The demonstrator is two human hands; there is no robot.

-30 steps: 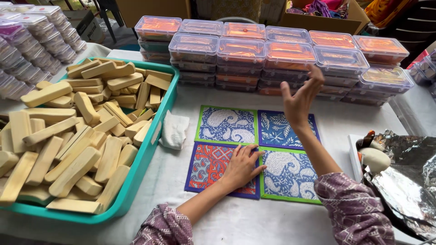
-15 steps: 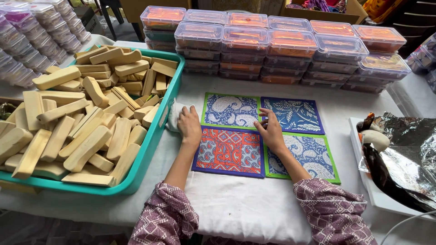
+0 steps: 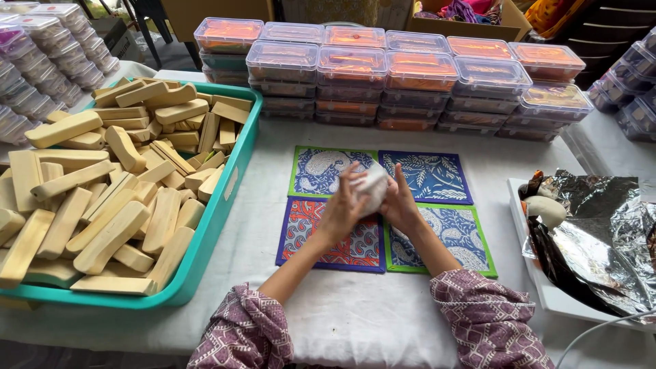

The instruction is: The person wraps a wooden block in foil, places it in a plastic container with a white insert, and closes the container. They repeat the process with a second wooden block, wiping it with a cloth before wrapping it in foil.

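Over the middle of the four patterned squares (image 3: 383,205) on the bench (image 3: 355,321), we are cupping a small white wad (image 3: 372,186) between our left hand (image 3: 342,208) and right hand (image 3: 400,205), fingers curled around it, keeping it off the prints.

Four patterned square mats (image 3: 429,176), one teal tray (image 3: 225,198), two hands (image 3: 342,208)

We see both forearms reaching up mid-frame in patterned sleeves. The left hand (image 3: 342,208) and right hand (image 3: 400,205) meet, fingers curled inward in a shared grip.
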